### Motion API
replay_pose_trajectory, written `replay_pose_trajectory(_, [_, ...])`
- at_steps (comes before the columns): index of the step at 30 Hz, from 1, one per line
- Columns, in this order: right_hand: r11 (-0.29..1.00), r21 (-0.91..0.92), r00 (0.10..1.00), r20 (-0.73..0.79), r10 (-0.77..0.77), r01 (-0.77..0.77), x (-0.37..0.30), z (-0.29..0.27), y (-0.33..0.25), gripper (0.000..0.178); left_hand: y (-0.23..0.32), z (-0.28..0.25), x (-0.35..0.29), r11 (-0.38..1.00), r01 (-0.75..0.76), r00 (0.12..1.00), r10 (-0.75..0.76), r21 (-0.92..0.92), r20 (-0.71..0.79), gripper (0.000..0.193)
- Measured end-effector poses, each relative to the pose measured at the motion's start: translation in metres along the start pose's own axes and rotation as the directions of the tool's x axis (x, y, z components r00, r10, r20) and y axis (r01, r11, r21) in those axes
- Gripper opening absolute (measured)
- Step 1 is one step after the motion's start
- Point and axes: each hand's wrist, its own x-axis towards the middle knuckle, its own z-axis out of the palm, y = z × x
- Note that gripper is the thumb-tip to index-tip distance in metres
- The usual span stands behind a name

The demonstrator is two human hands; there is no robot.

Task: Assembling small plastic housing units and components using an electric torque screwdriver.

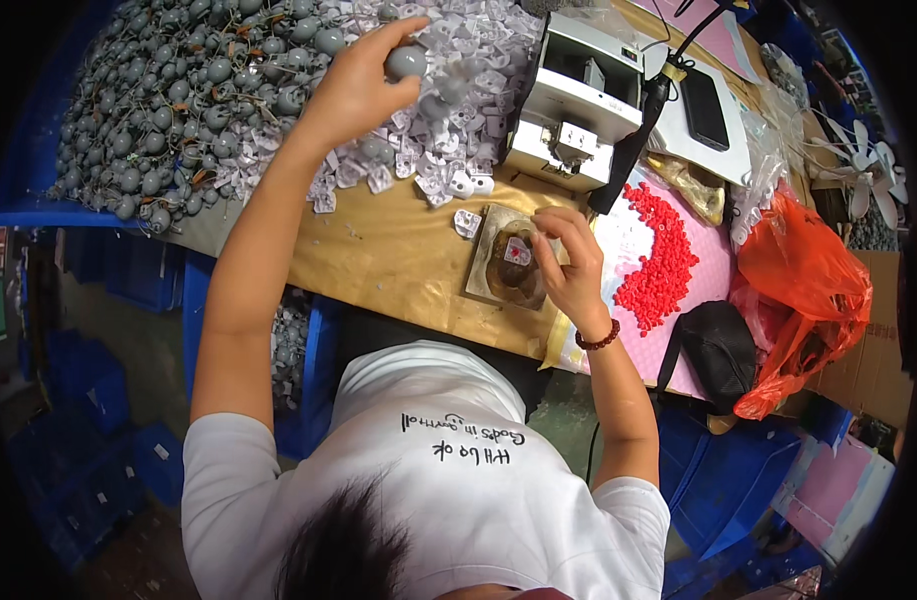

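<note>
Out over the heap at the far side, my left hand (363, 88) curves its thumb and fingers around a smooth grey ball (406, 63). Blurred grey shapes (446, 92) show just beside it, too smeared to make out. My right hand (570, 262), with a dark bead bracelet, is beside a square metal block (488, 262) with a brown, rounded centre. Its fingers are loosely bent, thumb apart, with nothing visible between them. On that centre lies a small white plastic piece with a red part (517, 250). Another white piece (466, 223) rests left of the block.
Grey balls with wires (158, 130) pile up at far left, next to white plastic pieces (498, 60). A white machine (578, 100) stands behind the block. Red pieces (658, 265), a black pouch (716, 350) and a red plastic bag (803, 290) are at right.
</note>
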Motion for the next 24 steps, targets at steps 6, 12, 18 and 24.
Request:
replay_pose_trajectory(6, [0.999,0.008,0.999,-0.026,-0.047,0.047,0.013,0.002,-0.008,0.018,0.028,-0.012,-0.013,0.576,-0.119,0.985,0.171,-0.809,-0.023,0.057])
replay_pose_trajectory(12, [0.979,0.03,0.975,-0.106,-0.195,0.2,0.051,0.014,-0.043,0.03,0.039,-0.003,-0.05,0.364,-0.024,0.958,0.275,-0.931,0.083,0.06])
replay_pose_trajectory(18, [0.982,0.056,0.983,-0.052,-0.177,0.18,0.055,0.026,-0.035,0.037,0.007,0.019,-0.066,0.663,0.234,0.948,0.006,-0.711,0.318,0.061])
replay_pose_trajectory(24, [0.973,0.157,0.985,0.002,-0.174,0.172,0.063,0.028,-0.059,0.04,0.034,0.011,-0.076,0.282,0.234,0.907,0.282,-0.931,0.313,0.067])
